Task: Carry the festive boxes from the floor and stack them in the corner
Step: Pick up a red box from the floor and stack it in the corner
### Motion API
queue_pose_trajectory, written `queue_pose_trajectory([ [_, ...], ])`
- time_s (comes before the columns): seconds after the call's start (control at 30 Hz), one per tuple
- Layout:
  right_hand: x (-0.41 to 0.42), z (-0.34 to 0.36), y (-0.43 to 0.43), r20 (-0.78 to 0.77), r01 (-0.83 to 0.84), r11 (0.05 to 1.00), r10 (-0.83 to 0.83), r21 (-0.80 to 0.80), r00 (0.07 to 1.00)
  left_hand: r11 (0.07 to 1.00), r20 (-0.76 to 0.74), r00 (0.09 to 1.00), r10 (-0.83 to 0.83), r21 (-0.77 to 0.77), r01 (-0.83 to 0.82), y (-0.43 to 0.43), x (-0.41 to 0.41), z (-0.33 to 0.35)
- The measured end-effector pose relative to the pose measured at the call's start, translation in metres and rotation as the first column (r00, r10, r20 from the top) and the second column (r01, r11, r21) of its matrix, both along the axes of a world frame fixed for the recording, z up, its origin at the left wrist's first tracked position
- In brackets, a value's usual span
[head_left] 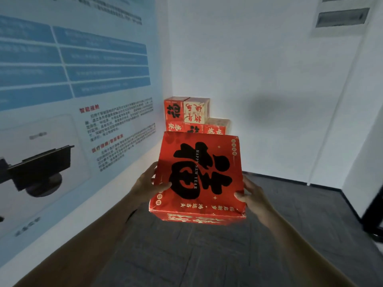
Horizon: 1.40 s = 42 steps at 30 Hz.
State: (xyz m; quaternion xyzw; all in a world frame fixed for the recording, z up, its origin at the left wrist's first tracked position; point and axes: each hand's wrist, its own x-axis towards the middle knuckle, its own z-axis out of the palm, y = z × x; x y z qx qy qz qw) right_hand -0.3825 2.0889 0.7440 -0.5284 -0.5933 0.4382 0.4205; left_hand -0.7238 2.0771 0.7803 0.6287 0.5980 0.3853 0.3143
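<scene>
A red festive box (pixel 199 175) with a large black character and "HAPPY NEW YEAR" on its top hangs in the air in front of me. My left hand (pixel 148 182) grips its left side, thumb over the top edge. My right hand (pixel 249 194) grips its right side, thumb on the top. Beyond it, a stack of red and cream festive boxes (pixel 191 114) stands in the corner where the two walls meet, with two boxes on its upper layer. The carried box hides the stack's lower part.
A large printed poster (pixel 72 100) covers the left wall. The white wall (pixel 269 90) lies straight ahead. Dark grey carpet (pixel 207 255) covers the floor. A dark object (pixel 375 214) stands at the right edge.
</scene>
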Motion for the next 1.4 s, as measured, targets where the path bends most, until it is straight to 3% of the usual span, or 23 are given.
queue_pose_trajectory([
  [0.17, -0.005, -0.019, 0.141, -0.005, -0.029, 1.0, 0.028, -0.012, 1.0, 1.0, 0.019, 1.0, -0.004, -0.018, 0.005, 0.145, -0.01, -0.02],
  [0.4, 0.02, -0.033, 0.35, 0.053, -0.021, 0.998, 0.018, 0.051, 0.998, 0.989, 0.039, 0.989, -0.141, -0.04, 0.142, 0.383, 0.009, -0.028],
  [0.6, 0.065, -0.008, 0.498, -0.086, 0.15, 0.988, -0.147, 0.026, 0.985, 0.963, 0.051, 0.962, -0.267, -0.022, 0.269, 0.586, 0.062, -0.005],
  [0.83, 0.121, -0.021, 0.678, -0.173, 0.225, 0.974, -0.222, -0.003, 0.96, 0.947, -0.01, 0.947, -0.322, 0.001, 0.322, 0.787, 0.124, -0.023],
  [1.17, 0.165, -0.015, 0.995, -0.166, 0.11, 0.993, -0.117, -0.048, 0.979, 0.984, 0.026, 0.985, -0.172, -0.038, 0.173, 1.049, 0.16, -0.018],
  [1.4, 0.17, -0.019, 1.153, -0.184, 0.081, 0.996, -0.088, -0.044, 0.979, 0.987, 0.039, 0.987, -0.158, -0.014, 0.158, 1.201, 0.169, -0.013],
])
